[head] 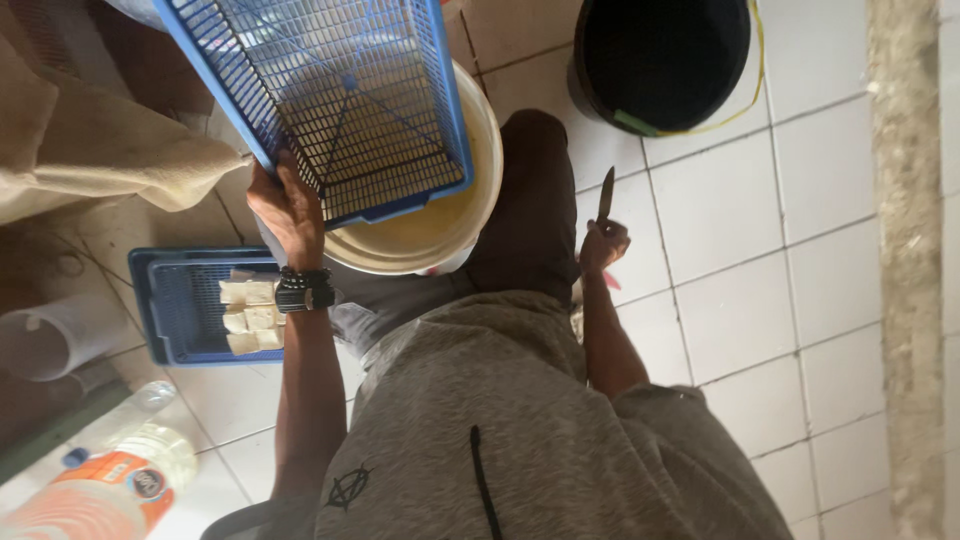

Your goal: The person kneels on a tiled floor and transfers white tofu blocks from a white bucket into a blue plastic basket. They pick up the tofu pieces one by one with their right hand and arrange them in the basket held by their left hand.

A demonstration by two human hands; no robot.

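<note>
1. My left hand (288,208) has its fingers closed over the near edge of an empty blue mesh crate (330,95), tilted above a white bucket (470,190) of yellowish liquid.
2. My right hand (603,243) is fisted around a knife (606,192), blade pointing away, over the white tiled floor (760,260).
3. A second blue crate (175,305) on the floor holds pale blocks (248,315).
4. A clear bottle (120,480) with an orange label lies lower left.
5. A black bucket (660,60) stands ahead.
</note>
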